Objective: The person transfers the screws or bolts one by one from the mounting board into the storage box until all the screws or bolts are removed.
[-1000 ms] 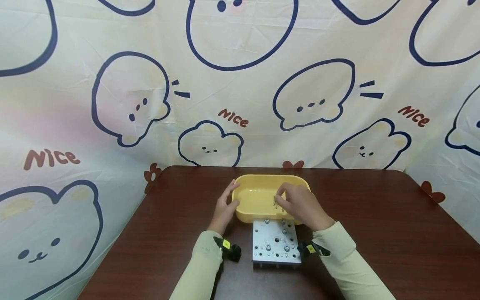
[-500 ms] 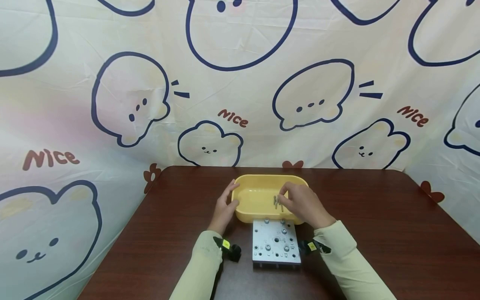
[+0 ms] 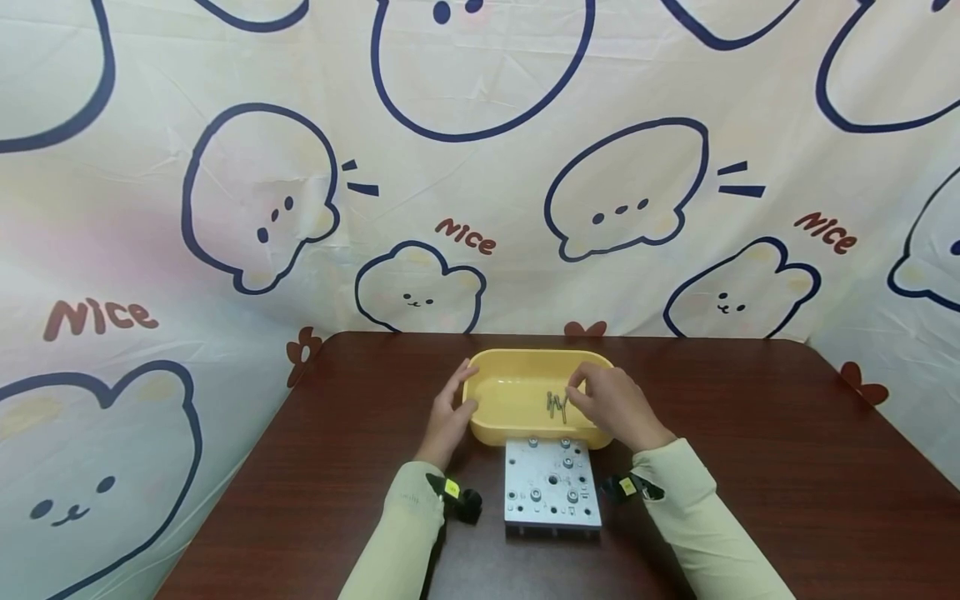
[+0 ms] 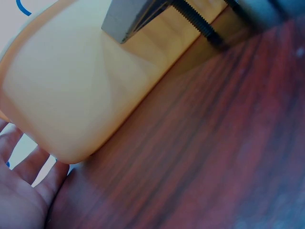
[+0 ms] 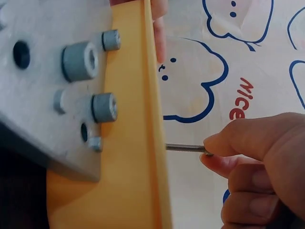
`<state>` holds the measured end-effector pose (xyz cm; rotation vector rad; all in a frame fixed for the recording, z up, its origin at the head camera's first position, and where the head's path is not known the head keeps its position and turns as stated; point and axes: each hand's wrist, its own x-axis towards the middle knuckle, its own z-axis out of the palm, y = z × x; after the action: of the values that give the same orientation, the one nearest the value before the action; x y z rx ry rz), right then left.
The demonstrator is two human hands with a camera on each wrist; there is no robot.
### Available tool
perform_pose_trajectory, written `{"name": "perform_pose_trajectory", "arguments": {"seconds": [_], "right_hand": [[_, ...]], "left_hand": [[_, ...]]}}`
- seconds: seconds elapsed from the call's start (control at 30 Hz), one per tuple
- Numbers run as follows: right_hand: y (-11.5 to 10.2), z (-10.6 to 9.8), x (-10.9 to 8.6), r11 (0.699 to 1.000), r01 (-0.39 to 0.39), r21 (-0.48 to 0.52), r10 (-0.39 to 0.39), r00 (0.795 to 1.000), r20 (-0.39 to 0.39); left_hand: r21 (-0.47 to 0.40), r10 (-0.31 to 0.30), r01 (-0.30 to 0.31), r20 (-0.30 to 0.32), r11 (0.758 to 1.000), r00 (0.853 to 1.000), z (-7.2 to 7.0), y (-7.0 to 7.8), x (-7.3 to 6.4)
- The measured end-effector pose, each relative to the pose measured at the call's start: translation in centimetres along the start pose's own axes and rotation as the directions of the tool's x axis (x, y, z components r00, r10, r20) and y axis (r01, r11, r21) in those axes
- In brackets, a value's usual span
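Observation:
My right hand (image 3: 618, 408) is over the right part of a yellow tray (image 3: 510, 356). In the right wrist view, its thumb and forefinger pinch the end of a thin metal screw (image 5: 185, 148), whose other end is hidden behind the tray wall. Several small screws (image 3: 552, 405) lie in the tray beside those fingertips. At the tray's left end, my left hand (image 3: 446, 421) rests with fairly straight fingers on the outside and the thumb at the front corner. A silver metal plate (image 3: 536, 479) with socket-head screws stands right in front of the tray.
Threaded ends (image 4: 195, 21) stick out below the plate toward the dark brown tabletop (image 3: 360, 433). Behind the table hangs a cream curtain (image 3: 517, 200) with cartoon drawings. A black wrist camera (image 3: 468, 506) sits beside the plate on the left.
My right hand has drawn a little to the right, uncovering more of the screws in the tray. The tray's right end has shifted slightly left. My left hand stays put.

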<state>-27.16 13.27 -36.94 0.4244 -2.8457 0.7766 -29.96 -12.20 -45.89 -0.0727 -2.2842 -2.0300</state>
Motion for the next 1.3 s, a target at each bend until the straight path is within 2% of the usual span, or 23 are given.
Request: {"name": "perform_pose_trajectory", "arguments": {"seconds": [0.33,0.5,0.6,0.83,1.13,1.3], "right_hand": [[1.0,0.7,0.0,0.996,-0.075,0.038,0.074,0.997,0.015],[1.5,1.2,0.2,0.993,-0.111,0.039,0.110,0.993,0.031],[1.8,1.5,0.3,0.993,-0.118,0.028,0.117,0.992,0.037],[2.2,2.5,0.3,0.988,-0.150,0.042,0.148,0.988,0.054],[2.3,3.0,0.6,0.990,-0.141,0.002,0.141,0.988,0.056],[2.2,3.0,0.7,0.991,-0.133,-0.016,0.134,0.990,0.054]], "left_hand": [[-0.009,0.017,-0.017,0.010,1.000,1.000,-0.1,-0.1,0.0],[-0.002,0.003,-0.003,0.007,1.000,1.000,0.0,-0.1,0.0],[0.003,-0.010,0.010,0.001,1.000,1.000,0.0,0.0,0.0],[0.003,0.005,-0.005,0.003,1.000,1.000,0.0,-0.1,0.0],[0.001,-0.012,0.012,0.000,1.000,1.000,0.0,0.1,-0.2],[-0.002,0.006,-0.006,0.004,1.000,1.000,-0.1,0.1,-0.2]]}}
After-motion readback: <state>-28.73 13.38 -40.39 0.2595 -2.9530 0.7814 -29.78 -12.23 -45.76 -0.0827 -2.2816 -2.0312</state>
